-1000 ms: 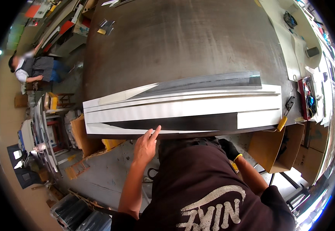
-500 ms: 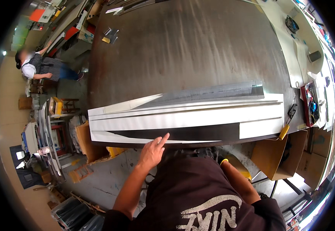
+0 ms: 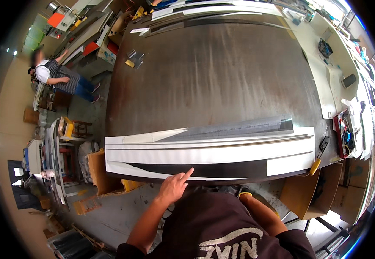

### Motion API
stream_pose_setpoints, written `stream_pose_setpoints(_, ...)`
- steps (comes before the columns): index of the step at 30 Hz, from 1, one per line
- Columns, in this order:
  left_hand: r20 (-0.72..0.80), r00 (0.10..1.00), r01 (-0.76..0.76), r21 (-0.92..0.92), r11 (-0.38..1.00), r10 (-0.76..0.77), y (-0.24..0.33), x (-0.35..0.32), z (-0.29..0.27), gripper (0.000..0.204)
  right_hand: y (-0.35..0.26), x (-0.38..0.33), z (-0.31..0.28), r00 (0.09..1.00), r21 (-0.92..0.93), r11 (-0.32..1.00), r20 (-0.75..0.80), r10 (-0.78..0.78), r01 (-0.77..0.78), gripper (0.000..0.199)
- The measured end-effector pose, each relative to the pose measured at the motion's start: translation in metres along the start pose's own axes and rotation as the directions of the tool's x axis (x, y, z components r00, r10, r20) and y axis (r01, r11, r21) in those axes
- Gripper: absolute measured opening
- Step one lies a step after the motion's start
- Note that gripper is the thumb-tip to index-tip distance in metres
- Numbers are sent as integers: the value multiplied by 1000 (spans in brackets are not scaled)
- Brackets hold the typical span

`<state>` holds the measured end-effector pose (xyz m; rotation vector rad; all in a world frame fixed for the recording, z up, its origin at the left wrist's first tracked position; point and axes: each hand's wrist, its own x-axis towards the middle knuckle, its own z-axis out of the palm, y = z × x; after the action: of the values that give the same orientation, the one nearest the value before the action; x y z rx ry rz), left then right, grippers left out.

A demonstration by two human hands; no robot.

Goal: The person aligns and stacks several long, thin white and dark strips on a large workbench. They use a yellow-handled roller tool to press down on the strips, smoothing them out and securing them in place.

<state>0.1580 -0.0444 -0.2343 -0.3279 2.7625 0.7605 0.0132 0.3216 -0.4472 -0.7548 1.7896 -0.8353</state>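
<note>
My left hand [image 3: 174,187] is at the table's near edge, its index finger stretched toward a long black strip [image 3: 222,170] and the other fingers loosely bent. Nothing shows in its grasp; whether the fingertip touches the strip I cannot tell. The tapering black strip lies on long white sheets or panels [image 3: 288,166] along that edge. Behind it, a grey, partly see-through strip [image 3: 243,128] rests on the white pieces. Close to my waist is my right hand [image 3: 244,190], in what looks like a dark glove with a yellow cuff; its fingers are not clear.
The big dark metal table [image 3: 213,77] carries small metal pieces [image 3: 136,60] at far left and more long strips [image 3: 213,19] at its far edge. A yellow-handled tool [image 3: 315,166] and red tray [image 3: 339,138] sit right. Cardboard boxes [image 3: 293,194] stand below. A person [image 3: 60,77] works far left.
My view has tilted, so the table sits lower and more of its far edge shows. My left hand's index finger now points out more singly. The strips look unmoved on the table.
</note>
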Motion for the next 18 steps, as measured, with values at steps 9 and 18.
stream_pose_setpoints(9, -136, 989, -45, 77, 996, 55, 7, -3, -9, 68, -4, 7, -1, 995, 40, 996, -56, -81, 83, 39)
stream_pose_setpoints(18, -102, 923, -330, 284, 900, 370, 56, 8, -72, 88, -95, -105, -115, 983, -256, 951, -100, 151, -172, 27)
